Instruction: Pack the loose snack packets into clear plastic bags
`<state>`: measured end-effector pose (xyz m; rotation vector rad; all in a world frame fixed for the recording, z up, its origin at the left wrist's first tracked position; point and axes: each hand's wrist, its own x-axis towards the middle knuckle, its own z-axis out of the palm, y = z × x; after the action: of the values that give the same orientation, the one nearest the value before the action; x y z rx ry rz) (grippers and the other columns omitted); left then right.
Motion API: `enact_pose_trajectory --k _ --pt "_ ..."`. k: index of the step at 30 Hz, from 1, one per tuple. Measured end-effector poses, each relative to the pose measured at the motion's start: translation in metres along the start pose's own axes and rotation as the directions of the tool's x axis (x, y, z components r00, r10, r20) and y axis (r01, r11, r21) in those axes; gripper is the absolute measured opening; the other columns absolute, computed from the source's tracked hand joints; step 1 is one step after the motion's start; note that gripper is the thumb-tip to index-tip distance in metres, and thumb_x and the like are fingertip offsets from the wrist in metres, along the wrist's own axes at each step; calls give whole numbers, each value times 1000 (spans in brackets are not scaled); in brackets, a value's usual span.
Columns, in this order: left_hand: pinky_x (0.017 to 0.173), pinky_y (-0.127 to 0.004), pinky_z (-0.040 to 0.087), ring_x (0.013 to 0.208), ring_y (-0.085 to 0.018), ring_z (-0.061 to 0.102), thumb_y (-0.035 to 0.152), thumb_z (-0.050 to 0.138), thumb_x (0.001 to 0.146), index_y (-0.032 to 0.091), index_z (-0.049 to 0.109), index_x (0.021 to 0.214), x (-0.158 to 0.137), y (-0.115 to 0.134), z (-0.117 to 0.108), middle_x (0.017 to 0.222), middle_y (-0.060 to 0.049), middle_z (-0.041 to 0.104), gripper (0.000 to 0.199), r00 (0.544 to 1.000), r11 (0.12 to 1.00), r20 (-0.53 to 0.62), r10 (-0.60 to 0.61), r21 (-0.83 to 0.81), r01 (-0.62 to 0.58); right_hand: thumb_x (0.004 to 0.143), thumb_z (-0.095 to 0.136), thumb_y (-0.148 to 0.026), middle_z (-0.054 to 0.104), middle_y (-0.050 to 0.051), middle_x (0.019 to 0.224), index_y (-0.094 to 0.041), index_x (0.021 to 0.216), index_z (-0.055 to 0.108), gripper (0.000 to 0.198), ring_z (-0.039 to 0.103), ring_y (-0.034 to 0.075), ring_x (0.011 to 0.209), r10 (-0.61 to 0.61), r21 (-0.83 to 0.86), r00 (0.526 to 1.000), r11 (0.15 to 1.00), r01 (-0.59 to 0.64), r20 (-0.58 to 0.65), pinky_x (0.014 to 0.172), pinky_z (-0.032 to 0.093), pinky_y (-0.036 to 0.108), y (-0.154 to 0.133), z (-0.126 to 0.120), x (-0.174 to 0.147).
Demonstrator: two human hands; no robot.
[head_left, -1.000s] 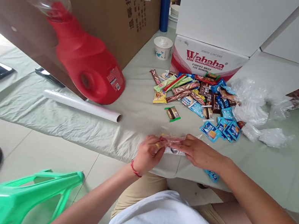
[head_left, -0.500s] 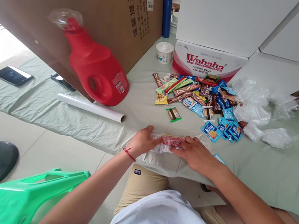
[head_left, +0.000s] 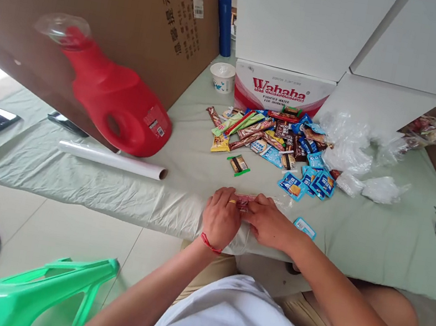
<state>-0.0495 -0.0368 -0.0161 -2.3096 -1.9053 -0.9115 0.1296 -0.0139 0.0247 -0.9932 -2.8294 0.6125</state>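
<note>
Grip: left hand and right hand both grasping a red packet in clear wrap, one at each end, at near edge of cloth-covered worktop. Packet partly hidden by fingers. Just right: blue sachet. Farther: green-ended biscuit pack, apart from piled snacks. Left: white film roll, red jug. Far: Wahaha carton.

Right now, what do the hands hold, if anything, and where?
A reddish oblong packet in clear plastic film: left hand on its left end, right hand on its right; grip partly hidden.
</note>
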Motion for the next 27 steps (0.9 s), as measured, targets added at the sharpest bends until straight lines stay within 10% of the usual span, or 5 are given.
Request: enact_pose_trajectory --k 4,8,13,21,27 --pt "103 -49 50 135 -35 59 24 49 100 10 63 135 -17 1 13 144 -21 65 41 995 996 44 85 20 -86 99 50 -20 74 7 96 -22 107 77 28 64 22 96 171 388 927 921 -30 -334 94 48 38 26 -6 -17" --pt "115 -50 45 152 -34 43 20 44 102 14 41 159 -29 2 21 162 -19 47 58 988 991 94 125 37 -129 103 47 -39 74 11 106 -18 124 69 37 66 27 104 646 458 606 761 -460 -464 96 48 41 57 -16 -23" --pt "121 -54 42 157 -33 34 13 42 101 21 23 168 -36 -2 32 166 -17 40 70 987 993 103 122 -19 -121 92 62 -48 71 5 83 -18 104 72 34 64 23 80 703 368 711 657 -658 18 72 46 30 59 -8 -35" --pt "127 -59 35 158 -32 30 10 40 101 22 14 169 -40 -4 35 167 -17 38 74 988 990 63 139 -25 -137 93 54 -46 61 -2 73 -22 88 61 25 56 16 61 742 610 668 556 -564 -58 59 41 26 25 1 -61" --pt "124 -58 41 160 -33 23 8 39 101 18 18 168 -41 -4 42 167 -19 38 71 985 984 40 170 -57 -167 92 59 -32 64 0 71 -21 83 59 14 59 18 66 765 485 608 622 -614 -211 61 39 27 1 -7 8"
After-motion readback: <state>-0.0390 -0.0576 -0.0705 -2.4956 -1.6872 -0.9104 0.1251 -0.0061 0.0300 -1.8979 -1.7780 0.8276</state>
